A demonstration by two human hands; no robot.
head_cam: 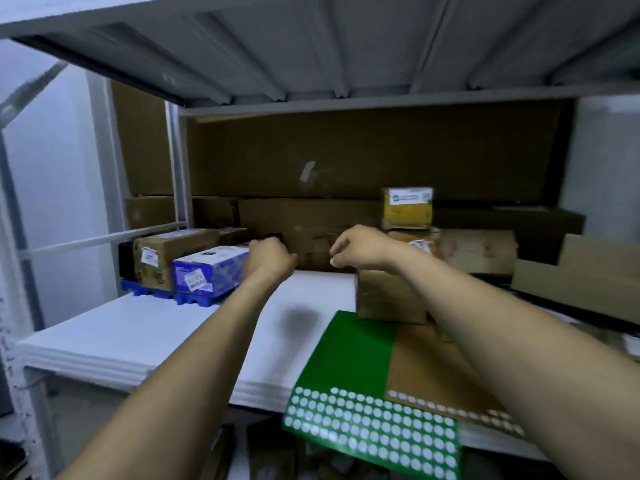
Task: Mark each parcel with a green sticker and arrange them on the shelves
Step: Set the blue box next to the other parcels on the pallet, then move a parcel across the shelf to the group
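A blue and white parcel (207, 271) lies on blue plastic blocks at the back left of the white shelf (138, 334). My left hand (270, 259) is at its right end, fingers curled over the far top corner. My right hand (360, 249) hovers with loosely curled fingers and nothing visible in it. It is just above a brown cardboard parcel (388, 296) standing mid-shelf. A green sticker sheet (349, 368), its lower rows peeled to white circles, hangs over the shelf's front edge. A brown sheet (436, 372) lies on its right part.
A brown labelled box (166, 252) sits left of the blue parcel. A yellow box (408, 206) tops a stack behind my right hand. Large flat cartons (346, 161) line the back, more cardboard (571, 271) lies at the right, and a shelf (311, 39) hangs overhead.
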